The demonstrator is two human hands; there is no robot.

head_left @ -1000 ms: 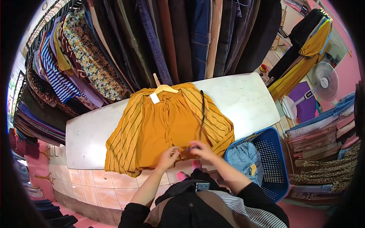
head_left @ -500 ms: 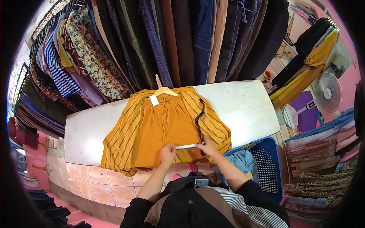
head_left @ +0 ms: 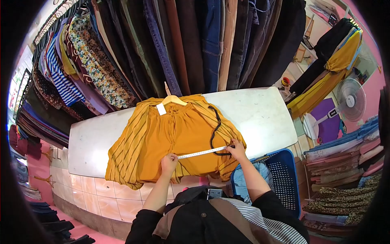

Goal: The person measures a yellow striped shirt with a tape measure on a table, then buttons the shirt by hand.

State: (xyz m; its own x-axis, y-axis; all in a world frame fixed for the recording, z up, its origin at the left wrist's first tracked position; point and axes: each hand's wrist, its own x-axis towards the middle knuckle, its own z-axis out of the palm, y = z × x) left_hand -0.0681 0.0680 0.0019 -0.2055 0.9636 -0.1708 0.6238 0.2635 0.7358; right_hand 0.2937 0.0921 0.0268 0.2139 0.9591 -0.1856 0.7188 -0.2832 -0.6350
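A mustard garment (head_left: 162, 138) with striped side panels lies spread on the white table (head_left: 260, 110), a wooden hanger (head_left: 174, 99) at its neck and a white tag (head_left: 161, 109) beside the hanger. Across its lower front runs a white measuring tape (head_left: 201, 153), stretched between my hands. My left hand (head_left: 169, 162) pinches one end near the middle of the garment. My right hand (head_left: 236, 149) grips the tape at the right striped panel. The tape's dark side (head_left: 218, 122) trails in a wavy line up that panel.
A blue basket (head_left: 286, 179) with denim inside stands at the table's right front corner. Trousers (head_left: 195, 44) hang close behind the table, and patterned tops (head_left: 97, 57) hang at the left. A fan (head_left: 350, 99) and stacked clothes (head_left: 345, 162) are on the right.
My right hand has moved right and slightly up, drawing out a longer stretch of tape. My left hand has shifted a little left.
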